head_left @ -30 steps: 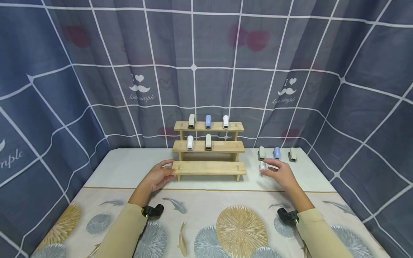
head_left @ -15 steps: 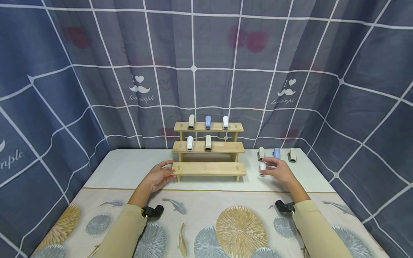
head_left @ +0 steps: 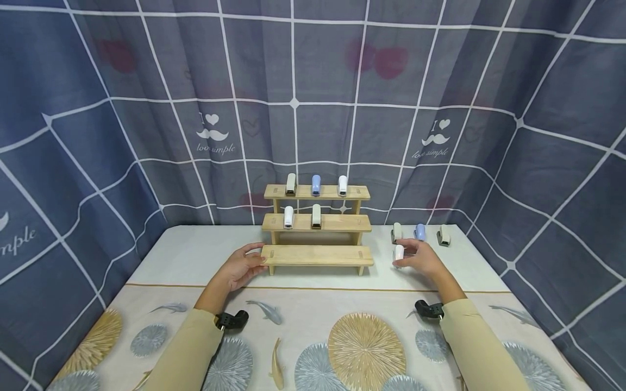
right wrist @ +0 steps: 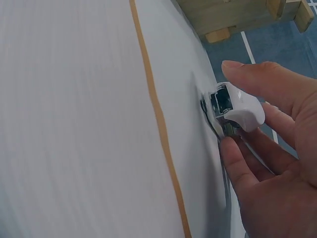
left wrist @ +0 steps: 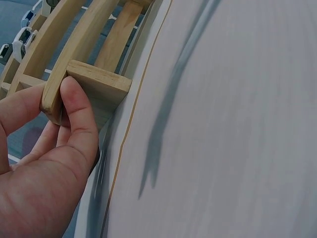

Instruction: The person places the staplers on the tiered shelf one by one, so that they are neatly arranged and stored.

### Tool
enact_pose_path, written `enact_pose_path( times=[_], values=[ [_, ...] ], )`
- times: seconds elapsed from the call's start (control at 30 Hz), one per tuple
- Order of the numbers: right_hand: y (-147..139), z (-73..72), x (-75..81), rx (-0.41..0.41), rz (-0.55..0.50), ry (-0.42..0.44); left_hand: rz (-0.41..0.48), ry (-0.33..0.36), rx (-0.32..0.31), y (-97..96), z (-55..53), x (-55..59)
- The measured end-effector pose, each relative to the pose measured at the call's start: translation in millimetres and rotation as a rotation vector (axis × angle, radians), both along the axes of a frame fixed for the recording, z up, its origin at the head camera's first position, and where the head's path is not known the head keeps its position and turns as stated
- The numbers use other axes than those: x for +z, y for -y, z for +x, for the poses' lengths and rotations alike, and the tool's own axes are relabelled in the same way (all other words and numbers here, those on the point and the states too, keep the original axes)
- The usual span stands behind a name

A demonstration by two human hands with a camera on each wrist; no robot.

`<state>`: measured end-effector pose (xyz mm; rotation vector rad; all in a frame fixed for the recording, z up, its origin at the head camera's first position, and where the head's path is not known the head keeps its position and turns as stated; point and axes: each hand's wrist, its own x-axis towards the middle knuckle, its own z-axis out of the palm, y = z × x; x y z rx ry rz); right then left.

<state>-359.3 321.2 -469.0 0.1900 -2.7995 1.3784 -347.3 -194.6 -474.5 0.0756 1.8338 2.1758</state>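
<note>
My left hand (head_left: 243, 266) pinches the left end of the lowest step of a three-tier wooden stand (head_left: 318, 255). In the left wrist view, its thumb (left wrist: 79, 106) lies against the underside of that step. On the table right of the stand, my right hand (head_left: 419, 258) holds a small white stapler (head_left: 398, 253). The right wrist view shows this stapler (right wrist: 242, 106) between the thumb and the curled fingers, its dark mouth facing the brown line. Close behind it stand a cream stapler (head_left: 396, 232), a blue stapler (head_left: 419, 232) and another cream stapler (head_left: 443, 235).
On the top tier sit cream (head_left: 290, 184), blue (head_left: 315, 185) and white (head_left: 342, 185) staplers. The middle tier bears a white stapler (head_left: 288, 217) and a cream stapler (head_left: 316, 216). A dark checked curtain (head_left: 323, 130) surrounds the table (head_left: 195, 250).
My right hand has shifted slightly around the white stapler, showing more of it, and the right forearm has moved a little left. My left hand stays on the stand.
</note>
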Motion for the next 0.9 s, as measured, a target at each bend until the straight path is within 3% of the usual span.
enact_pose_path(
  times=[0.53, 0.9],
  values=[
    [-3.2, 1.1, -2.6, -0.008, -0.053, 0.052, 0.006, 0.003, 0.006, -0.9, -2.3, -0.2],
    [-2.8, 4.2, -3.5, -0.023, -0.025, 0.052, 0.004, 0.006, 0.006, -0.6, -0.9, -1.1]
  ],
)
